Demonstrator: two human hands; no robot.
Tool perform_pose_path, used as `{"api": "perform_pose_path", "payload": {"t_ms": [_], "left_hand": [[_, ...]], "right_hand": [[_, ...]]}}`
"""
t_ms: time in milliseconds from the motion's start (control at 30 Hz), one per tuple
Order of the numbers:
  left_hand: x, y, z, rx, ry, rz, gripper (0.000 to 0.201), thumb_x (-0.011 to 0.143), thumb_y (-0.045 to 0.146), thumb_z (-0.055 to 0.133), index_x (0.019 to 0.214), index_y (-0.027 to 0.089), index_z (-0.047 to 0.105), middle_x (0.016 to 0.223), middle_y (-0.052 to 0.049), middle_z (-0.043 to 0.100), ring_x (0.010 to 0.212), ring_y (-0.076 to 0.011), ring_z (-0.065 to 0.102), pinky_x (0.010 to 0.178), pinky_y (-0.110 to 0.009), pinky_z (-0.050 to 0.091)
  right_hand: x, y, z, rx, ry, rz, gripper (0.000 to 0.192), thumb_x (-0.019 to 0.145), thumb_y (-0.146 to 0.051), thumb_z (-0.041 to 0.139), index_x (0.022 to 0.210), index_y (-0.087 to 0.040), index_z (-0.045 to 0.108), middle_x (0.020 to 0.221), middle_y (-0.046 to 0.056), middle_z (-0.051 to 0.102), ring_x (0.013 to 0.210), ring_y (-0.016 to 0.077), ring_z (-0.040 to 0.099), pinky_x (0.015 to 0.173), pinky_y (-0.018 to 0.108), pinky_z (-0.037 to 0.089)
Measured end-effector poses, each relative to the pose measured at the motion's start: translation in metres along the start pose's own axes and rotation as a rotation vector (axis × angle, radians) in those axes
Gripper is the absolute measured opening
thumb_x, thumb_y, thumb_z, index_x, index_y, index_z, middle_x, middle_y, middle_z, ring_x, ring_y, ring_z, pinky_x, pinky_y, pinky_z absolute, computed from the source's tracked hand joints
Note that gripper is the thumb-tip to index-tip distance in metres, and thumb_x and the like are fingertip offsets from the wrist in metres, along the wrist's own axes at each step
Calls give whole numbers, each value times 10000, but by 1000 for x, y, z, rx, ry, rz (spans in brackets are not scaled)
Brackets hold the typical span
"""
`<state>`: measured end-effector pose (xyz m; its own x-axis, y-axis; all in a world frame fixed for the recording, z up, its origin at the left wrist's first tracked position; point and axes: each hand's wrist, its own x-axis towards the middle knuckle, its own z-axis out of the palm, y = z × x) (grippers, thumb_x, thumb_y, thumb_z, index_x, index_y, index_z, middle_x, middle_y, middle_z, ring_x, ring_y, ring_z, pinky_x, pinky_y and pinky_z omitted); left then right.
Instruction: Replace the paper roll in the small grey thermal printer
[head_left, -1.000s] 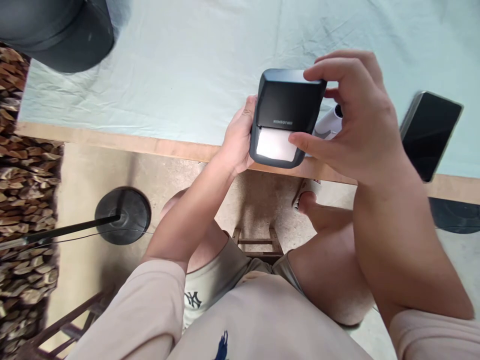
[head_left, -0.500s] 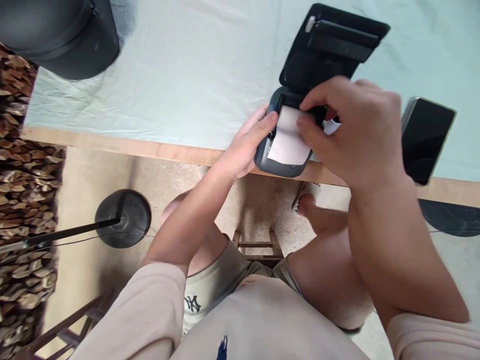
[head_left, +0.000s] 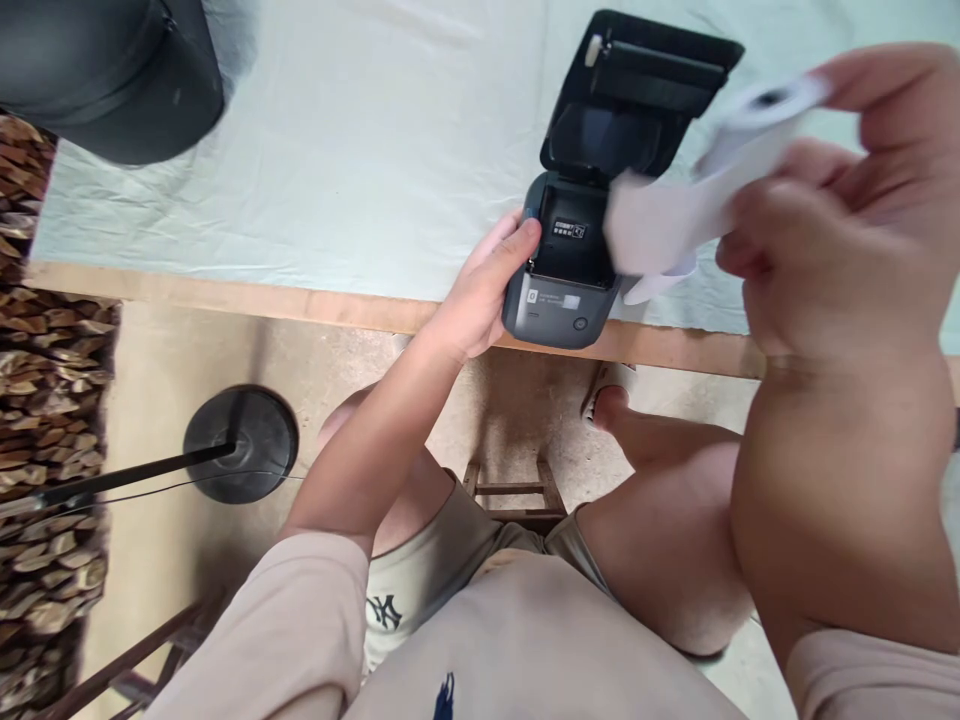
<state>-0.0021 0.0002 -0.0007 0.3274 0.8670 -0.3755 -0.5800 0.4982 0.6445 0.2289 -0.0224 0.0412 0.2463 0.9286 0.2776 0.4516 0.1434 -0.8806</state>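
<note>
A small dark grey label printer (head_left: 559, 300) sits at the table's near edge with its lid (head_left: 637, 90) swung up and back. Its paper bay is bare inside. My left hand (head_left: 480, 290) grips the printer's left side and steadies it. My right hand (head_left: 840, 210) is raised to the right of the printer and holds a white paper roll (head_left: 712, 170), blurred by motion, with a loose end hanging down toward the table.
The table (head_left: 337, 150) is covered with a pale green cloth and has a wooden front edge (head_left: 225, 297). A dark cap (head_left: 112, 80) lies at the far left corner. Below are my knees, a stool, a round black stand base (head_left: 240, 445) and stacked firewood (head_left: 45, 400).
The printer lid went from shut to fully raised. My right hand lifted the paper roll out of the bay and up to the right. The phone at the right is now hidden.
</note>
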Motion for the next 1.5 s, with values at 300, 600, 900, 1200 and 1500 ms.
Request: {"api": "perform_pose_path", "payload": {"t_ms": [300, 600, 900, 1200, 1500], "left_hand": [[3, 3, 4, -42, 11, -17, 335, 1236, 292, 558, 1484, 212, 768, 1238, -33, 906, 1500, -301, 829, 1188, -396, 722], [4, 2, 5, -129, 75, -50, 384, 1244, 337, 576, 1588, 272, 733, 1309, -21, 910, 1485, -305, 839, 1165, -394, 732], [0, 4, 4, 50, -154, 72, 275, 1218, 301, 586, 1147, 202, 833, 1251, -69, 934, 1597, -314, 756, 1301, -430, 674], [3, 3, 1, 92, -135, 54, 497, 1286, 369, 355, 1226, 221, 825, 1137, -59, 903, 1670, -293, 698, 1304, -429, 667], [2, 0, -4, 90, -192, 100, 252, 1209, 333, 628, 1069, 219, 805, 1203, -66, 916, 1516, -306, 804, 1182, -349, 700]], "right_hand": [[18, 116, -16, -128, 329, 169, 348, 813, -379, 793, 1064, -332, 557, 977, 11, 700, 669, 159, 563, 581, 363, 447], [2, 121, -33, -608, 182, -5, 843, 597, -144, 897, 1392, -339, 693, 1151, 73, 822, 960, 301, 708, 930, 509, 569], [-29, 62, 16, -616, 74, -301, 509, 908, -445, 736, 1391, -289, 691, 1310, 161, 648, 1127, 368, 713, 858, 521, 579], [-19, 75, 53, -573, 83, -66, 524, 918, -351, 709, 1415, -348, 540, 1327, 129, 630, 1046, 317, 644, 852, 485, 555], [-5, 50, 45, -91, 278, -115, 346, 963, -368, 444, 1300, -365, 519, 1237, 135, 712, 1060, 373, 789, 741, 551, 637]]}}
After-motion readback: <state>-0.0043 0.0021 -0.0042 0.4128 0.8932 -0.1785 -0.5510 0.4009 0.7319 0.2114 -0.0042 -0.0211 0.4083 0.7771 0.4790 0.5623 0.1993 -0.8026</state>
